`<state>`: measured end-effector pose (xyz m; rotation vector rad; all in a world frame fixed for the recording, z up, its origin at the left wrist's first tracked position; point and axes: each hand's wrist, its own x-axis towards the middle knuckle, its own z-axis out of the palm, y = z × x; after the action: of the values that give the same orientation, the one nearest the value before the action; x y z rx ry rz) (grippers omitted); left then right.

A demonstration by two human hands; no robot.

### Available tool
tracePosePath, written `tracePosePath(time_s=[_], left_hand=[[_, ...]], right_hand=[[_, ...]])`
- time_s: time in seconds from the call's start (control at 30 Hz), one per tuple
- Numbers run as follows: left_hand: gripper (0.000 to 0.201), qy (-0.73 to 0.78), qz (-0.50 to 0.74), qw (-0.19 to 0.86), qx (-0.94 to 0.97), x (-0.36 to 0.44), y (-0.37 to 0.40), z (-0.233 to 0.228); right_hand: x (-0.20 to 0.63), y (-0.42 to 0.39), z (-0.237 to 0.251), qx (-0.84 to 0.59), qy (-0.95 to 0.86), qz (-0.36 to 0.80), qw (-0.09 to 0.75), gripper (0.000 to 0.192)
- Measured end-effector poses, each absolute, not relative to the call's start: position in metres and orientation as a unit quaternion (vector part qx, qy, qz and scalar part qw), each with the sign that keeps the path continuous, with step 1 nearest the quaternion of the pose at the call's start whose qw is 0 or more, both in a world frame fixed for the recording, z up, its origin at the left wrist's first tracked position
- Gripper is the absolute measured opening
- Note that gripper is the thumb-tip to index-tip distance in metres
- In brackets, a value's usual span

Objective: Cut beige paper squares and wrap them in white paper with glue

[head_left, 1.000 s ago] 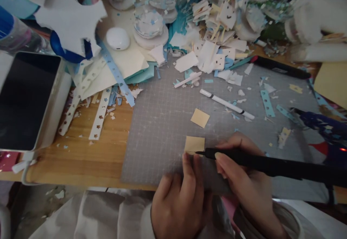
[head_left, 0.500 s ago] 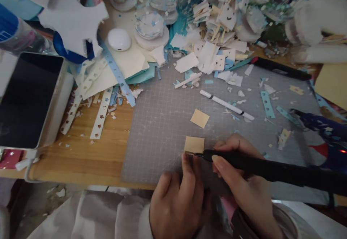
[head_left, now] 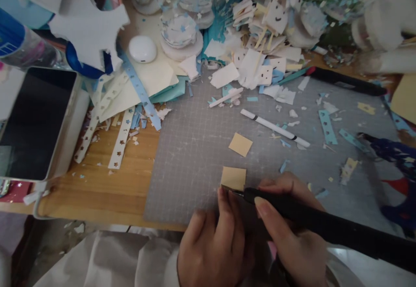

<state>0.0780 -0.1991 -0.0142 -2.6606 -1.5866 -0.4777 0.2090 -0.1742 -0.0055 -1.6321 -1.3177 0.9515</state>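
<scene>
Near the front edge of a gray cutting mat (head_left: pixel 191 161), a small yellow paper square (head_left: pixel 233 177) lies flat, its near side just under the person's fingertips. The left hand (head_left: pixel 211 248) is palm down, two fingers stretched out side by side with their tips at that near side, the others curled in; its thumb is hidden, so whether it pinches anything cannot be told. The right hand (head_left: pixel 299 243) pinches a thick black tool (head_left: pixel 334 226) between thumb and fingers, close to its front end. The tool's thin tip points left, toward the square's near edge and the left fingertips; whether it touches the paper is too small to tell. For good work here, I judge, the left fingers should press the paper flat and stay out of the tip's line, while the right hand guides the tip lightly along the edge, since so small a piece could easily skid or crease. Just beyond lies a second yellow square (head_left: pixel 241 144), turned at an angle, and farther off a white pen (head_left: pixel 274 128) rests slantwise among paper scraps. Left of the mat, on the wooden table (head_left: pixel 130 196), are a punched white strip (head_left: pixel 121 139) and a dark-screened phone (head_left: pixel 39 122).
</scene>
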Motion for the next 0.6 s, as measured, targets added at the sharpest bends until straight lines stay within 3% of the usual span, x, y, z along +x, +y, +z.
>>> tracePosePath(time_s=[0.6], left_hand=[[0.036, -0.49, -0.124, 0.014, -0.863, 0.0747, -0.2004, -0.013]], right_hand=[[0.2139, -0.1728, -0.0024, -0.638, -0.543, 0.368, 0.404, 0.009]])
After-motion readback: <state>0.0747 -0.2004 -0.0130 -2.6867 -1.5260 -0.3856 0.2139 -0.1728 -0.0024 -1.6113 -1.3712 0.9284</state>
